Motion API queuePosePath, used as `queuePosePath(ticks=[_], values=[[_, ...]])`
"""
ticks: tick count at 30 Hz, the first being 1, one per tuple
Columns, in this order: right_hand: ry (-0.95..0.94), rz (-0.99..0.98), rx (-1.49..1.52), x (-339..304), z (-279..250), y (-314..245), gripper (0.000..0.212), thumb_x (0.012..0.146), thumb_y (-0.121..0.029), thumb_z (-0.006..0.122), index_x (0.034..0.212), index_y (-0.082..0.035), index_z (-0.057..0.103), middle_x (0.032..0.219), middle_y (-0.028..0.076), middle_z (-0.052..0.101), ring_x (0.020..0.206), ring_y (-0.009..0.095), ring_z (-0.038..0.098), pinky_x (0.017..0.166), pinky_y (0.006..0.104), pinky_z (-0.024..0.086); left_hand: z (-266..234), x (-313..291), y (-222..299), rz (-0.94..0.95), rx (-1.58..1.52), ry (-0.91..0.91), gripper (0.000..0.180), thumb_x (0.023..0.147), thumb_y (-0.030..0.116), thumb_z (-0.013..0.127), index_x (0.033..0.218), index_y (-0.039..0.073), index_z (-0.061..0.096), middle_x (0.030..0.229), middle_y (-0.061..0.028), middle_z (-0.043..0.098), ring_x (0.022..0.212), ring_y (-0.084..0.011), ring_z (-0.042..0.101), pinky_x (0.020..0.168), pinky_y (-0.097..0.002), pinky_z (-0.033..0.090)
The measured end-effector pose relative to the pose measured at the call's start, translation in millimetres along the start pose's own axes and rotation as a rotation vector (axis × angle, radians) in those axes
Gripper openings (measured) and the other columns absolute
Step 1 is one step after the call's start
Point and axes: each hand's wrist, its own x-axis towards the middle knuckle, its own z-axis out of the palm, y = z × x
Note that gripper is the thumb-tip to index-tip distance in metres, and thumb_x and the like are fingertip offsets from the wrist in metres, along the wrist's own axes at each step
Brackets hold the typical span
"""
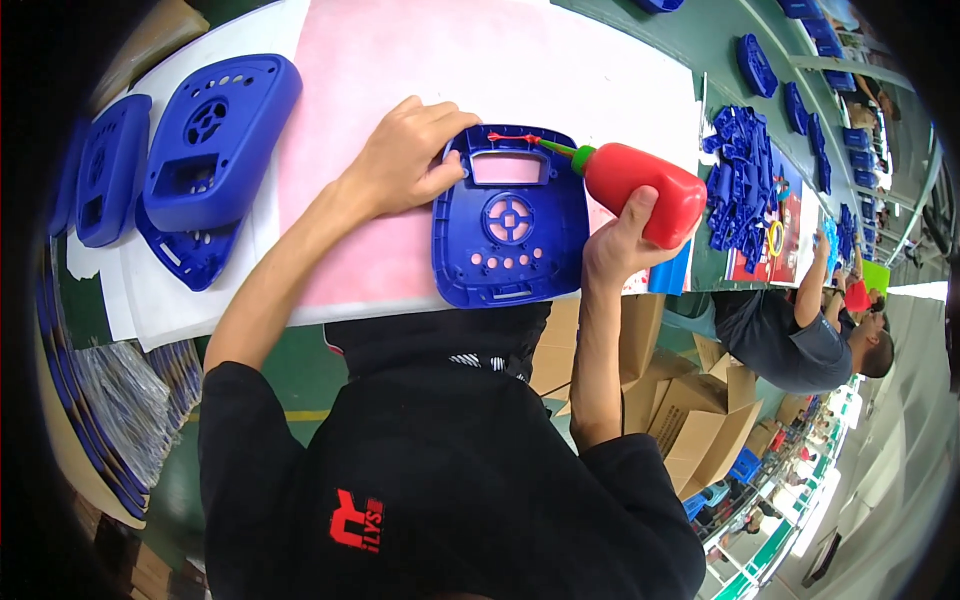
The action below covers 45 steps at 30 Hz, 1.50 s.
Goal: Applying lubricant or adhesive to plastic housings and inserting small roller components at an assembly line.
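Note:
A blue plastic housing [458, 238] lies in front of me on the table, its hollow, ribbed side up. It has a rectangular window, a round grille and a row of small holes. My left hand [410, 155] grips its upper left edge, with thumb and fingers at the rim. In my right hand [618, 245] is a red squeeze bottle [640, 185], tilted so that its green nozzle [560, 150] points left. The nozzle's tip is at the far rim of the housing, above the window, where a streak of red [510, 137] shows.
To the left stand several more blue housings [225, 130], one lying on a flat blue part [195, 255]. A pile of blue plastic pieces [740, 180] and a yellow ring [775, 238] sit at the right. Open cardboard boxes [695, 425] are below the table; a co-worker [790, 340] is beyond.

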Motion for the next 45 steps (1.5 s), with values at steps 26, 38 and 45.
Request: queuePosePath(ticks=[26, 38, 45], values=[[-1.05, 0.292, -1.198, 222.2, -2.1, 83.9, 0.092, 0.06, -0.071, 0.074, 0.113, 0.004, 0.063, 0.097, 0.02, 0.069, 0.085, 0.03, 0.07, 0.066, 0.0324, 0.059, -2.9, 9.9, 10.6, -0.028, -0.006, -0.024, 0.037, 0.072, 0.008, 0.054, 0.107, -0.002, 0.061, 0.075, -0.0131, 0.054, 0.068, -0.0276, 0.044, 0.07, -0.0375, 0.038], [-0.491, 0.038, -1.792, 228.0, -131.5, 75.0, 0.05, 0.081, -0.047, 0.062, 0.094, 0.001, 0.067, 0.094, 0.025, 0.069, 0.089, 0.041, 0.068, 0.079, 0.0487, 0.054, -3.9, 8.4, 11.8, -0.014, -0.037, -0.006, 0.035, 0.071, 0.008, 0.054, 0.105, -0.001, 0.061, 0.079, -0.0138, 0.056, 0.068, -0.0291, 0.048, 0.07, -0.0381, 0.038], [-0.574, 0.029, -1.78, 228.1, -147.9, 97.3, 0.045, 0.078, -0.042, 0.068, 0.091, 0.0, 0.065, 0.095, 0.026, 0.067, 0.091, 0.042, 0.066, 0.08, 0.05, 0.052, -6.9, 2.9, 5.5, -0.065, 0.009, -0.019, 0.035, 0.072, 0.011, 0.055, 0.104, -0.001, 0.061, 0.081, -0.0144, 0.057, 0.07, -0.0299, 0.051, 0.072, -0.0387, 0.039]])
